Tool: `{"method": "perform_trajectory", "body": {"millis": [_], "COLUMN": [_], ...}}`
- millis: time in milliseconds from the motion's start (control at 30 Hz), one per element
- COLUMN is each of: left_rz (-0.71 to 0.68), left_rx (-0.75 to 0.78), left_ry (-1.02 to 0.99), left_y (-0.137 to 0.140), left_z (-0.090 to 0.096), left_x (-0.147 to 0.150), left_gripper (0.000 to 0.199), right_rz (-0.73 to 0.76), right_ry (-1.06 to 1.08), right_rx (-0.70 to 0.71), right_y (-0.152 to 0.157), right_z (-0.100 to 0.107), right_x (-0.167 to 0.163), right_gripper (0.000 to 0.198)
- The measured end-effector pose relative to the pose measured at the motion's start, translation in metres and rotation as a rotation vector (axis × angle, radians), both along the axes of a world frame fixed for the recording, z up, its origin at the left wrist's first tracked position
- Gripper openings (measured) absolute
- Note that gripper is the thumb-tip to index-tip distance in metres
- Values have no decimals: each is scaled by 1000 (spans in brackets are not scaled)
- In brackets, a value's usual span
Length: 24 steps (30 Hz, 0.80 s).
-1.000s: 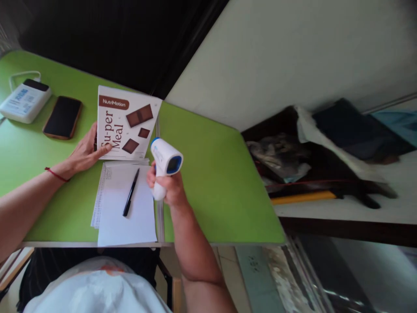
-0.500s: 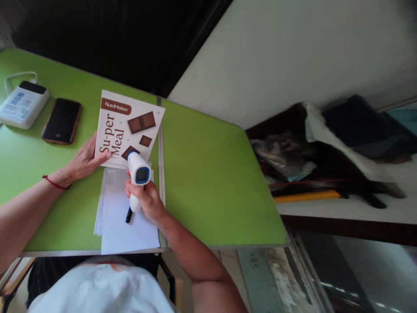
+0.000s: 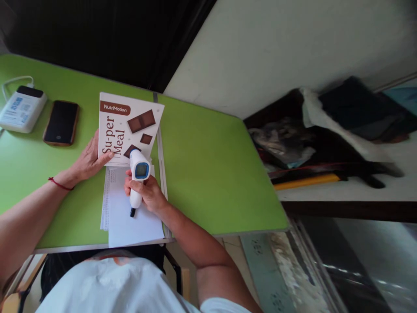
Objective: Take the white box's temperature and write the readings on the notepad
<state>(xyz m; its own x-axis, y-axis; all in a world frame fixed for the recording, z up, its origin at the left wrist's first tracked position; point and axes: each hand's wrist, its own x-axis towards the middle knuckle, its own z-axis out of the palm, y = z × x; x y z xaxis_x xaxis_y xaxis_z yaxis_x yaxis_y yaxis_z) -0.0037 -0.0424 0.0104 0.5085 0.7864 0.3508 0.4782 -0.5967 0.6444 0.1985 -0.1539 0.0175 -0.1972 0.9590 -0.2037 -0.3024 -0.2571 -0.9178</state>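
My left hand (image 3: pixel 90 158) grips the lower left side of a white box (image 3: pixel 128 130) printed "NutriMotion" and "Su-per Meal" with pictures of brown chocolate pieces. Its thumb lies on the front face. Wrapped round the handle of a white and blue infrared thermometer (image 3: pixel 136 201) is my right hand (image 3: pixel 148 191). The thermometer's small screen (image 3: pixel 141 170) faces me, and its nose points at the lower part of the box. Below it lie white paper sheets (image 3: pixel 130 230), one with handwriting. A black pen end (image 3: pixel 132 212) shows under the handle.
On the left of the green table (image 3: pixel 211 174) are a dark phone (image 3: pixel 61 123) and a white power bank (image 3: pixel 23 108) with a cable. A pale wall (image 3: pixel 260 52) rises behind. To the right, a shelf holds dark cloths, a grey bundle (image 3: pixel 280 141) and a yellow strip (image 3: pixel 309 181).
The view has shifted slightly. The thermometer's screen looks lighter now, where it was dark before. Both hands keep their holds on the box and the thermometer.
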Motion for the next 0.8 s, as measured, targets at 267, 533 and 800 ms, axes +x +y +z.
{"method": "perform_trajectory", "body": {"millis": [267,533,800], "left_rz": [-42,-57,-80], "left_rx": [-29,-67,-58], "left_ry": [-82,-80,-139], "left_y": [0,2,5], "left_z": [-1,0,-4], "left_x": [1,-3,-4], "left_gripper": [79,81,73], "right_rz": [-4,-6,-6], "right_ry": [35,36,65], "right_rx": [-8,-4,16], "right_y": [-1,-1,1], "right_z": [1,-2,-3], "right_x": [-3,-3,-4], "right_gripper": [46,43,44]}}
